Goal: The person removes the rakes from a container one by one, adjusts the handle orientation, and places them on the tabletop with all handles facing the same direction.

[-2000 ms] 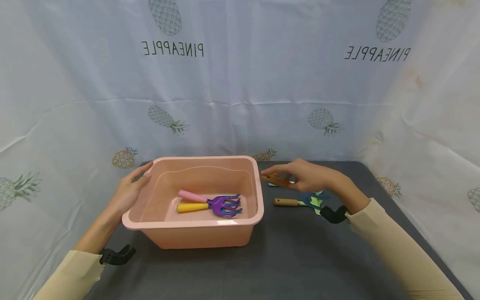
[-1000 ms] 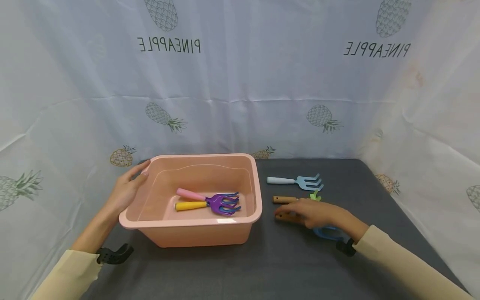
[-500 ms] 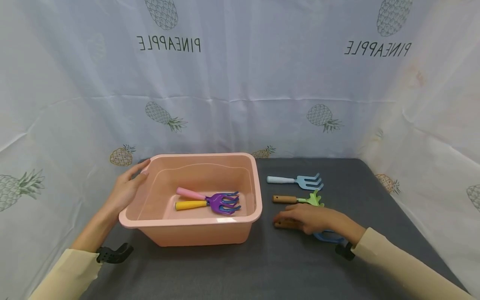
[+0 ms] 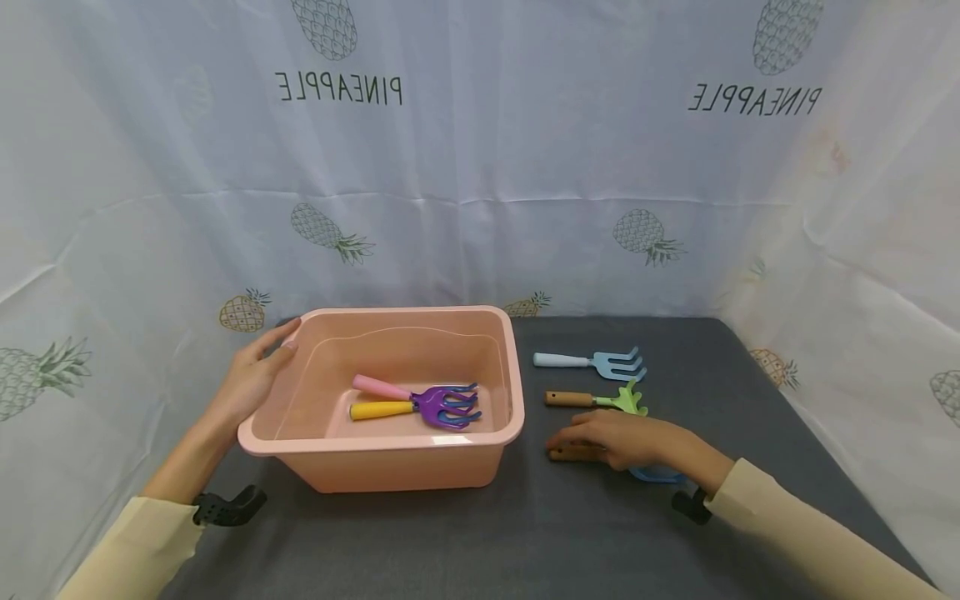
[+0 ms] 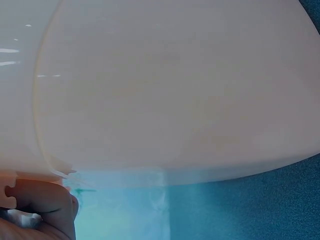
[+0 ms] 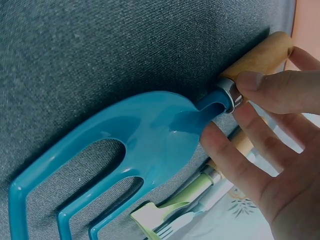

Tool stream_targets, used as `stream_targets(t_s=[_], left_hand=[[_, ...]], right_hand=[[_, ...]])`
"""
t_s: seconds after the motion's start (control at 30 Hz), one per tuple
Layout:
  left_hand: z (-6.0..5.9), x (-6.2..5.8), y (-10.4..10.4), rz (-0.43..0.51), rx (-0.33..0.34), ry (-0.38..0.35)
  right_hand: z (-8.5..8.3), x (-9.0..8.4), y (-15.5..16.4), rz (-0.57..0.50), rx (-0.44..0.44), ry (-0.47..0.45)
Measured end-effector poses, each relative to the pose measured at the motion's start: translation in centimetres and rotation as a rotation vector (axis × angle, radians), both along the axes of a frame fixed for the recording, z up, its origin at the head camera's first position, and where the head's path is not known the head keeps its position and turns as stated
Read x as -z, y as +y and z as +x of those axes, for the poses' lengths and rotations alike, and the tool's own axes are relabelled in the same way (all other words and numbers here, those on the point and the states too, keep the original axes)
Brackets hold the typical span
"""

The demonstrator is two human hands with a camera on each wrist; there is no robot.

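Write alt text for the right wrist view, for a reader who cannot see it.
A right hand holds the wooden handle of a blue garden fork that lies flat on dark grey cloth, thumb on top near the metal collar and fingers beneath. Past the blue prongs, parts of a green tool show.

Left hand (image 4: 251, 377) flat and forward, fingers straight, right hand (image 4: 637, 440) low, fingers (image 6: 272, 92) loosely curled

From the head cam, the right hand (image 4: 637, 442) covered most of the blue fork (image 4: 660, 475); its tines (image 6: 30, 210) ran off the wrist shot's edge.
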State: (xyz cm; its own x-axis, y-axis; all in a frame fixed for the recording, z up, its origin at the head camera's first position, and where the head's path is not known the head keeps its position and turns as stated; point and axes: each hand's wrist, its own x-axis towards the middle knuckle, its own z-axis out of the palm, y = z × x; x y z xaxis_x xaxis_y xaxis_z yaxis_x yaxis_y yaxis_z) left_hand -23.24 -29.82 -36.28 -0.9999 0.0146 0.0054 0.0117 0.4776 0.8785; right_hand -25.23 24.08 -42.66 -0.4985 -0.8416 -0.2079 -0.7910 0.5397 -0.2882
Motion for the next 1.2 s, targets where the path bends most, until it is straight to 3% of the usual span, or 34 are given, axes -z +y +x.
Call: stream_targets(t_s=[0.2, 0.73, 1.0, 1.2], left_hand=[[-0.2, 0.1, -0.1, 0.007, 0.007, -0.012], [0.0, 0.1, 0.0, 0.025, -0.001, -0.021], [0.0, 0.0, 0.2, 0.035, 0.004, -0.032], [0.1, 0.0, 0.2, 0.045, 0.008, -0.034]], right_hand=[[-0.1, 0.2, 0.1, -0.02, -0.01, 0.011], [-0.3, -1.1, -0.1, 0.012, 0.067, -0.051], [-0.7, -3.2, -0.1, -0.031, 0.152, -0.124], [-0.8, -5.8, -0.5, -0.106, 0.104, -0.046]])
